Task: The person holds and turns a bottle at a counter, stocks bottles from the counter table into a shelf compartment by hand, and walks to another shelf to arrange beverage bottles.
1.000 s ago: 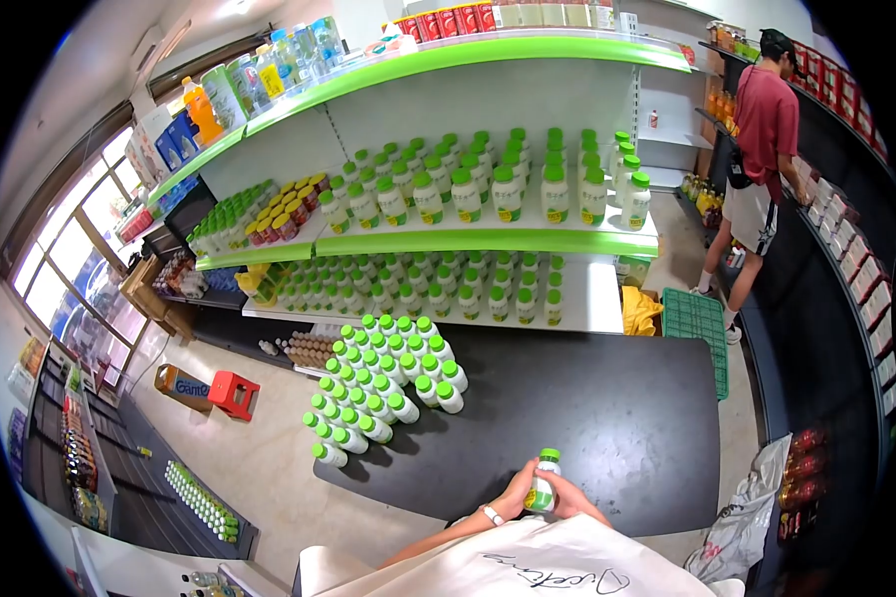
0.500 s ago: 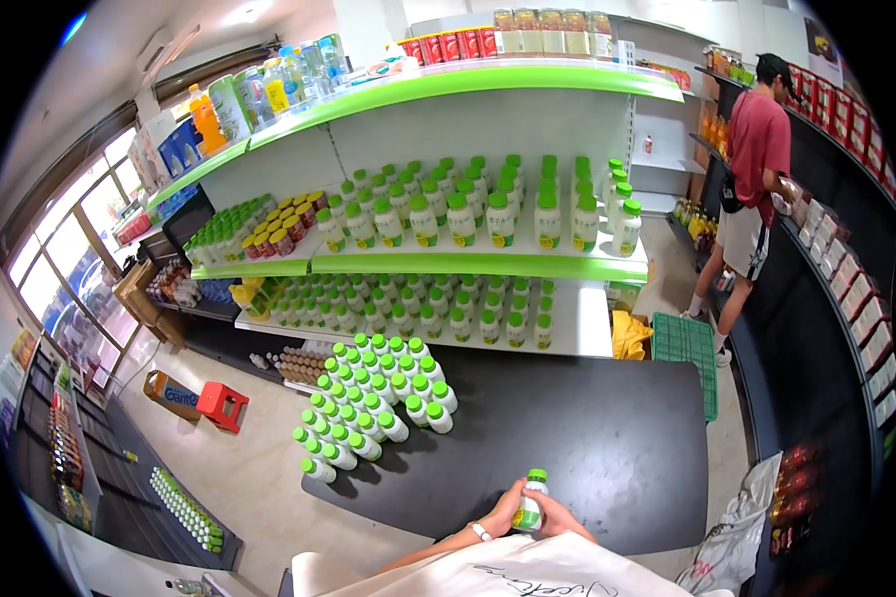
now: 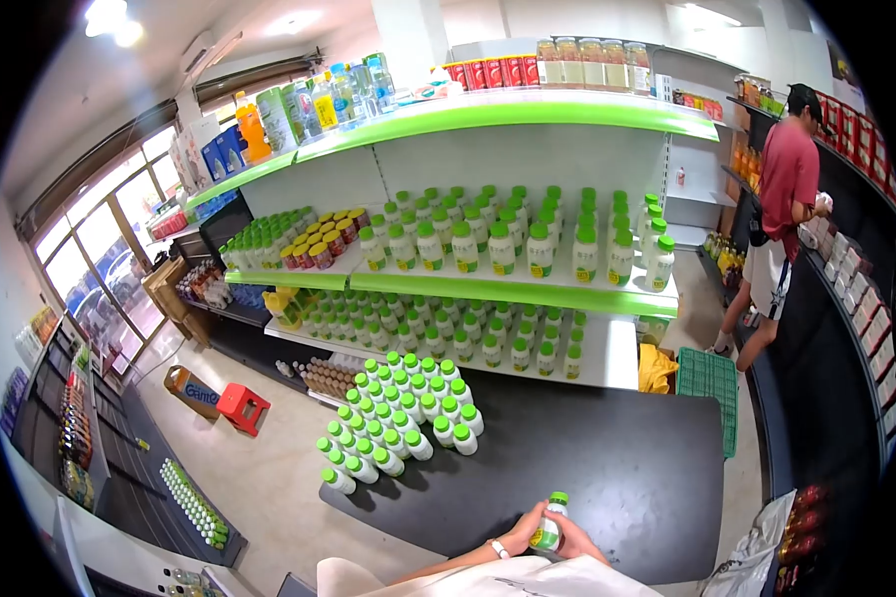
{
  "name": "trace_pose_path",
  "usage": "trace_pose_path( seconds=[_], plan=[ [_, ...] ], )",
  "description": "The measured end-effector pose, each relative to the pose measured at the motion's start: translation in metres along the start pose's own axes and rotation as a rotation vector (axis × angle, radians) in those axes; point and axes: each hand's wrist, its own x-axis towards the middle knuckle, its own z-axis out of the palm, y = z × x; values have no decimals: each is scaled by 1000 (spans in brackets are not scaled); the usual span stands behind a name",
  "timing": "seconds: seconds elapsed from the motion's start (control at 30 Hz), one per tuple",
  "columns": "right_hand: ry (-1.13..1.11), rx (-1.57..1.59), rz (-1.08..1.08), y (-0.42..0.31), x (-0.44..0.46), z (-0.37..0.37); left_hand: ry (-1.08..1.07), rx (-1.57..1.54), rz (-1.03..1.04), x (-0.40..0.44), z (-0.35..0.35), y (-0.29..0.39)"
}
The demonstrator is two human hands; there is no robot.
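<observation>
One white bottle with a green cap (image 3: 551,529) is held upright between my two hands at the near edge of the dark table (image 3: 607,448). My left hand (image 3: 524,528) wraps its left side, with a white band at the wrist. My right hand (image 3: 576,540) closes round its right side. Farther left on the table stands a group of several matching bottles (image 3: 398,408), apart from my hands.
Behind the table, a shelf with a green edge (image 3: 508,289) carries rows of similar bottles. A green crate (image 3: 708,388) and yellow cloth (image 3: 656,369) lie beyond. Another person (image 3: 788,189) stands at the right shelves. A red stool (image 3: 241,406) is on the floor.
The camera view has tilted up and shifted, so the scene sits lower. Both hands still hold the bottle. The other person's arm has risen from the shelf, with something pale at the hand.
</observation>
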Motion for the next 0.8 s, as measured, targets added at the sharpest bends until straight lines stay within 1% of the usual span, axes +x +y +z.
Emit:
trace_pose_path(
  seconds=[0.07,0.17,0.2,0.33,0.47,0.5,0.53,0.57,0.63,0.67,0.73,0.8],
  plan=[
    [-13,36,2,2,3,-6,-3,-8,3,-1,1,2],
    [-38,42,26,-3,-2,5,13,-23,23,14,-8,-7],
    [-77,80,53,-1,1,2,-2,-28,21,14,-7,-8],
    [-40,27,25,0,3,0,-33,-16,44,5,-3,-6],
    [-22,46,40,6,8,-8,11,-64,-43,-10,4,1],
    [15,54,30,4,1,4,8,-69,-7,4,-2,-2],
    [-5,85,56,7,9,-4,6,-78,25,15,-8,-11],
    [1,72,64,9,12,-7,18,-78,-24,7,-4,-7],
    [-29,43,68,7,7,-7,12,-52,-14,16,-12,-15],
    [-8,22,68,3,-1,-1,7,-49,-4,21,-14,-15],
    [29,20,41,0,-4,6,39,-31,12,-1,4,0],
    [12,34,34,-1,0,1,14,-17,33,-2,6,3]
  ],
)
